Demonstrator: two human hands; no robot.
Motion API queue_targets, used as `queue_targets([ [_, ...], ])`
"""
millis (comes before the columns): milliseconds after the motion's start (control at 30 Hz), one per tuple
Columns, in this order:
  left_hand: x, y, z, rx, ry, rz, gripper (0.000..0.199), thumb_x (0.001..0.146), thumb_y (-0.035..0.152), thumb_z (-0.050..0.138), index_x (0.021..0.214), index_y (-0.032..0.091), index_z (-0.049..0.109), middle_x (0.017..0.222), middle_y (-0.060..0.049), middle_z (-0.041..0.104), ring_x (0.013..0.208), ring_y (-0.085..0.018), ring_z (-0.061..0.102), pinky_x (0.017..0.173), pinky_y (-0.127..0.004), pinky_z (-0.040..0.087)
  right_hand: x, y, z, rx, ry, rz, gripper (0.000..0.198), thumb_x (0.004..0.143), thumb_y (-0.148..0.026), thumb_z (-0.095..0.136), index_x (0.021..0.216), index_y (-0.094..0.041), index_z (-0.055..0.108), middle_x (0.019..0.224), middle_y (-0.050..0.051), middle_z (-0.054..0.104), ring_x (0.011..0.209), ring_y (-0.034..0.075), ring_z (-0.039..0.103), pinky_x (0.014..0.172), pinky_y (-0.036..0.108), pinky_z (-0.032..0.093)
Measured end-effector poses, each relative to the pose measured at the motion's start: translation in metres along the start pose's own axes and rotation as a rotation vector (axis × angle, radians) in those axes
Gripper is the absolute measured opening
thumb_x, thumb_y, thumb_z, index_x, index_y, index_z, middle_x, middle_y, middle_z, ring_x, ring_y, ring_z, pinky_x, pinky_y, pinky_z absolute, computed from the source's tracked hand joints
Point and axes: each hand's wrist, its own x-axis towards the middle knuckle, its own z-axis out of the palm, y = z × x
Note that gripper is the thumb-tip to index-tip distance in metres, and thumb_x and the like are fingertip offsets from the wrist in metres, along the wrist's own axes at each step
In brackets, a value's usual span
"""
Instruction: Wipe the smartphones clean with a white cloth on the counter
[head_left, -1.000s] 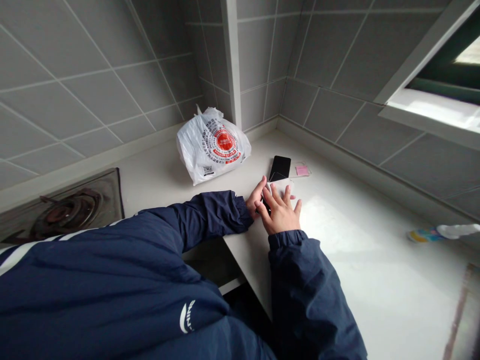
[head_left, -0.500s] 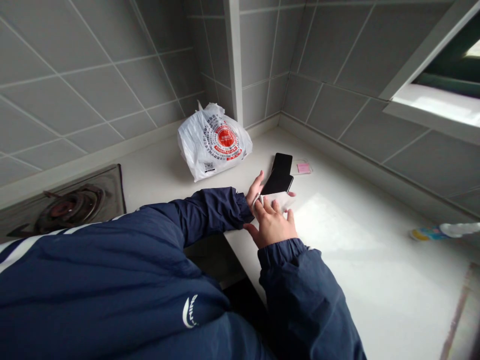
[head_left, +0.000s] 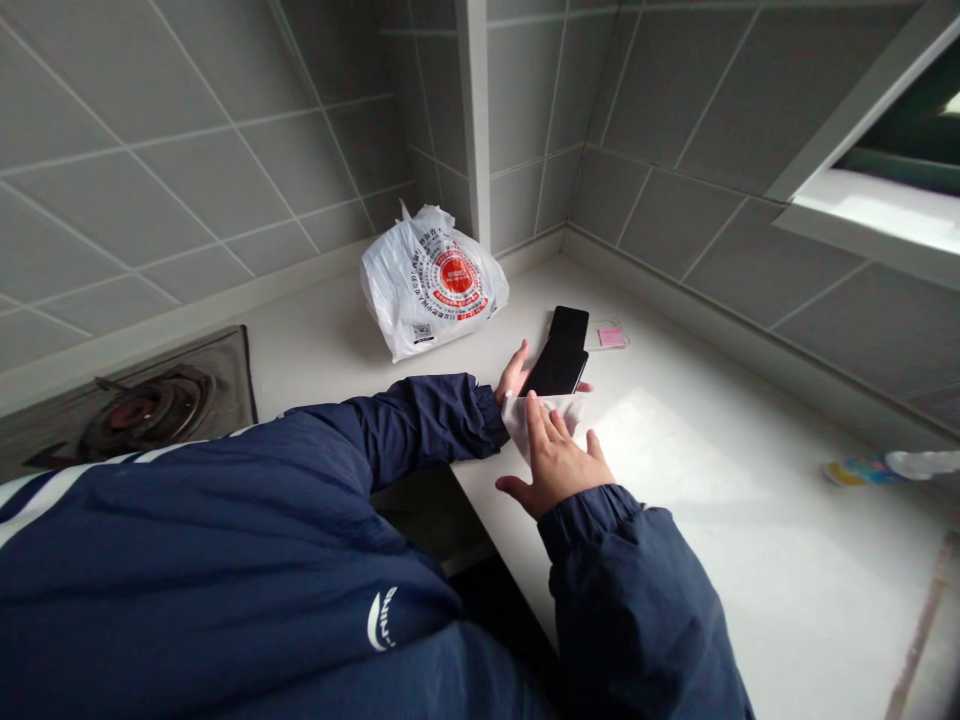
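A black smartphone (head_left: 555, 370) lies screen up in my left hand (head_left: 513, 372), whose thumb shows at one edge and fingertips at the other. Over the near end of this phone is spread a thin white cloth or tissue (head_left: 517, 425). My right hand (head_left: 561, 458) rests on the cloth with fingers stretched out and thumb apart, pressing it rather than gripping it. Just beyond, a second black phone-like slab (head_left: 570, 325) is on the white countertop (head_left: 675, 480), partly overlapped in view by the held phone. Most of my left palm is hidden.
A white plastic bag (head_left: 427, 285) with red print stands by the wall. Near the phones lies a clear piece with a pink label (head_left: 610, 337). A gas burner (head_left: 142, 405) is at left, and a bottle with a yellow-blue label (head_left: 862, 470) lies at right.
My right hand has slid a little right and toward me, its fingers now straighter and flatter on the cloth. My left hand and the phone have hardly moved.
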Motion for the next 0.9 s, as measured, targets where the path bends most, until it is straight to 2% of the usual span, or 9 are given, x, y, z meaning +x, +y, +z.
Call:
queue_targets([
  [67, 0.001, 0.001, -0.002, -0.01, -0.029, -0.001, 0.099, 0.092, 0.083, 0.004, 0.133, 0.015, 0.062, 0.132, -0.02, 0.067, 0.088, -0.032, 0.068, 0.115, -0.068, 0.019, 0.001, -0.001, 0.0, -0.015, -0.035, 0.027, 0.119, 0.08, -0.052, 0.079, 0.166, -0.017, 0.004, 0.173, 0.013, 0.01, 0.16, 0.026, 0.015, 0.126, 0.062, 0.021],
  [167, 0.001, 0.001, -0.005, -0.025, -0.091, 0.016, 0.095, 0.093, 0.083, 0.006, 0.132, 0.018, 0.063, 0.132, -0.016, 0.067, 0.088, -0.03, 0.068, 0.117, -0.068, 0.016, 0.004, -0.006, 0.007, -0.028, 0.01, 0.027, 0.114, 0.079, -0.05, 0.08, 0.165, -0.016, 0.014, 0.173, 0.012, 0.005, 0.161, 0.029, 0.012, 0.126, 0.063, 0.019],
  [333, -0.001, 0.0, -0.006, 0.027, -0.084, -0.06, 0.105, 0.088, 0.088, 0.007, 0.134, 0.011, 0.061, 0.129, -0.021, 0.068, 0.083, -0.033, 0.068, 0.106, -0.072, 0.029, 0.011, -0.008, 0.023, -0.022, 0.145, -0.054, 0.111, 0.078, -0.048, 0.081, 0.164, -0.016, 0.019, 0.172, 0.013, 0.012, 0.16, 0.031, 0.015, 0.125, 0.065, 0.015],
  [500, 0.0, -0.003, -0.001, -0.026, -0.06, 0.048, 0.093, 0.093, 0.083, 0.008, 0.127, 0.017, 0.065, 0.124, -0.017, 0.071, 0.091, -0.031, 0.068, 0.115, -0.064, 0.026, 0.011, -0.003, 0.029, -0.011, 0.206, 0.077, 0.096, 0.084, -0.053, 0.071, 0.162, -0.013, 0.029, 0.171, 0.016, 0.019, 0.156, 0.035, 0.026, 0.12, 0.066, 0.025],
  [567, 0.0, -0.002, -0.001, -0.007, -0.071, 0.034, 0.095, 0.092, 0.083, 0.005, 0.128, 0.018, 0.064, 0.123, -0.015, 0.071, 0.088, -0.031, 0.068, 0.114, -0.068, 0.023, 0.012, -0.004, 0.03, -0.002, 0.213, 0.033, 0.098, 0.084, -0.054, 0.07, 0.162, -0.012, 0.029, 0.171, 0.015, 0.017, 0.156, 0.037, 0.025, 0.121, 0.066, 0.025],
  [667, 0.0, -0.001, -0.003, 0.036, -0.049, -0.007, 0.104, 0.089, 0.085, 0.0, 0.133, 0.013, 0.062, 0.122, -0.018, 0.072, 0.087, -0.034, 0.069, 0.111, -0.072, 0.024, 0.02, -0.007, 0.034, -0.013, 0.247, -0.031, 0.086, 0.09, -0.043, 0.063, 0.162, -0.015, 0.028, 0.171, 0.01, 0.018, 0.158, 0.033, 0.022, 0.124, 0.065, 0.02],
  [733, 0.001, -0.001, -0.004, 0.014, -0.003, -0.047, 0.107, 0.087, 0.088, 0.003, 0.133, 0.011, 0.062, 0.116, -0.02, 0.073, 0.103, -0.04, 0.069, 0.112, -0.068, 0.028, 0.028, -0.006, 0.038, -0.008, 0.337, 0.037, 0.065, 0.098, -0.03, 0.045, 0.161, -0.016, 0.033, 0.17, 0.009, 0.024, 0.156, 0.031, 0.028, 0.124, 0.065, 0.02],
  [800, 0.003, -0.004, -0.004, -0.044, 0.027, -0.072, 0.107, 0.086, 0.09, 0.008, 0.132, 0.01, 0.063, 0.111, -0.021, 0.074, 0.118, -0.041, 0.065, 0.113, -0.063, 0.033, 0.036, -0.003, 0.04, 0.007, 0.43, 0.133, 0.059, 0.101, -0.02, 0.03, 0.159, -0.013, 0.037, 0.168, 0.011, 0.03, 0.153, 0.032, 0.035, 0.121, 0.064, 0.026],
  [900, 0.006, -0.009, -0.002, -0.089, -0.01, -0.054, 0.112, 0.087, 0.088, 0.005, 0.126, 0.004, 0.065, 0.107, -0.024, 0.074, 0.121, -0.041, 0.063, 0.113, -0.058, 0.036, 0.043, 0.005, 0.04, 0.012, 0.476, 0.159, 0.059, 0.099, -0.018, 0.029, 0.156, -0.004, 0.039, 0.165, 0.018, 0.036, 0.148, 0.036, 0.042, 0.116, 0.06, 0.038],
])
